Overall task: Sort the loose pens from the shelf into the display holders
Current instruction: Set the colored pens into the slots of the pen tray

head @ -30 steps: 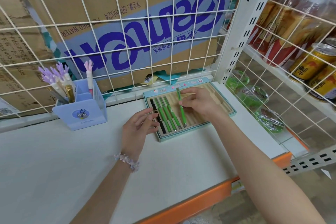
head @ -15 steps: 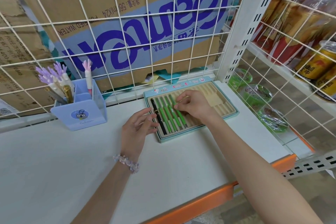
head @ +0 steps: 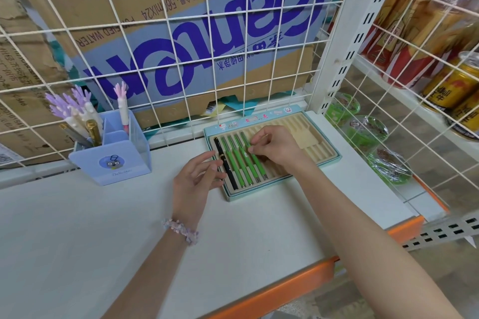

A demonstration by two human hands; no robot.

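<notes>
My right hand [head: 278, 149] pinches a slim green pen [head: 255, 160] in the ridged beige tray [head: 320, 149]; my left hand [head: 198, 176], loosely spread, touches its near-left edge.

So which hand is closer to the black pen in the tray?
Left. The left hand has its fingertips right beside the black pen at the tray's left edge. The right hand rests further right, over the green pens.

A shop: white wire-grid shelving [head: 166, 41], with stocked yellow drink cans [head: 448, 88] and red snack packets [head: 399, 41] right of it.
</notes>
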